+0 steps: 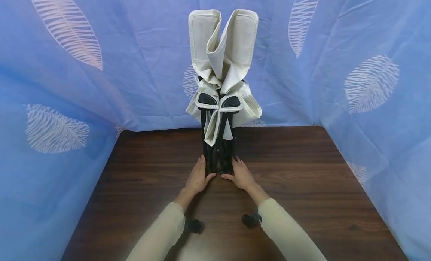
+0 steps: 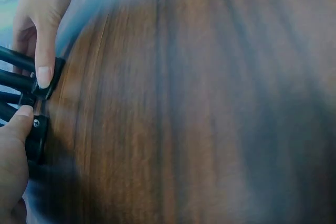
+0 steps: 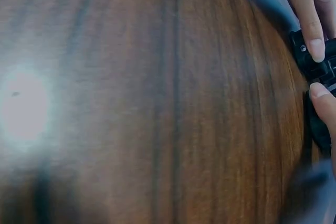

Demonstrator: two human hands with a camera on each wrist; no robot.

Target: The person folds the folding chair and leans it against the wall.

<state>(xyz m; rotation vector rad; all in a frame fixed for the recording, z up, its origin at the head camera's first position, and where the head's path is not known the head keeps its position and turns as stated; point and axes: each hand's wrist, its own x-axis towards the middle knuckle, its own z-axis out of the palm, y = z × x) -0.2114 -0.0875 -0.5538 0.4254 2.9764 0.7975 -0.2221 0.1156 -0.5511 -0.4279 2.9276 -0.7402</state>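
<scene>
A folded folding chair [image 1: 240, 43] stands upright near the table's far edge, its cream fabric bunched above black legs [image 1: 209, 156]. At its base, my left hand [image 1: 197, 177] grips the left side, fingers along the outside and thumb over the front. My right hand [image 1: 242, 175] holds the right side the same way. In the left wrist view, the thumbs of the left hand [image 2: 10, 166] and right hand [image 2: 50, 6] press on black plastic feet [image 2: 37, 139]. The right wrist view catches a black foot [image 3: 318, 127] under my right thumb; the outer fingers are partly hidden.
The brown wood-grain table [image 1: 296, 186] spreads around the chair. A blue curtain [image 1: 144, 58] with white leaf prints hangs behind and on both sides. Dark wrist devices [image 1: 194, 225] stick out inward from both sleeves.
</scene>
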